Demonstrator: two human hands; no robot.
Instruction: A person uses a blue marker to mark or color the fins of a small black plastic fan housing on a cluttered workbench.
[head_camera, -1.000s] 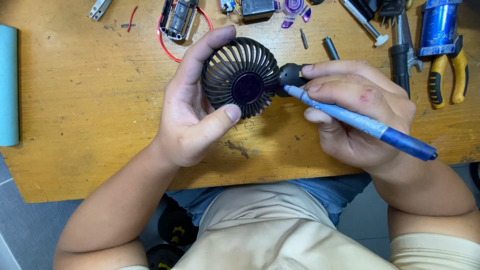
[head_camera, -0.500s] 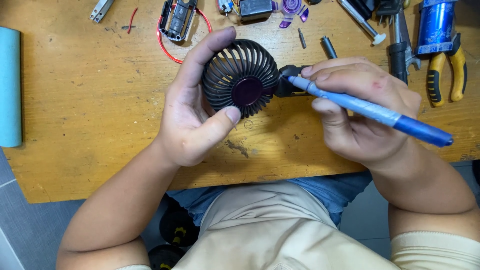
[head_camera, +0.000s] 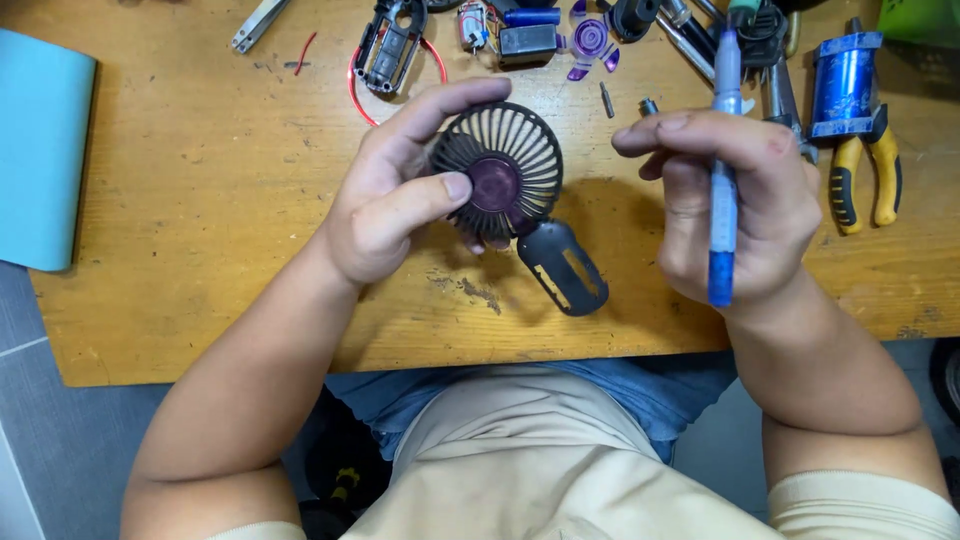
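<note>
So the right hand (head_camera: 740, 205) is gripping the blue screwdriver (head_camera: 722, 170) upright now, pulled clear of the fan instead of poking at its hinge like a second ago. The left hand (head_camera: 395, 205) is pinching the small dark fan (head_camera: 505, 180) over the wooden table (head_camera: 200, 200), its handle shell (head_camera: 562, 265) swinging down loose. Farther back, yellow pliers (head_camera: 865, 175) and a purple propeller (head_camera: 588, 40) are lying around.

Scuffed wooden workbench (head_camera: 200, 200) under yellow-handled pliers (head_camera: 868, 180), teal roll (head_camera: 40, 150), red wire (head_camera: 400, 85)
</note>
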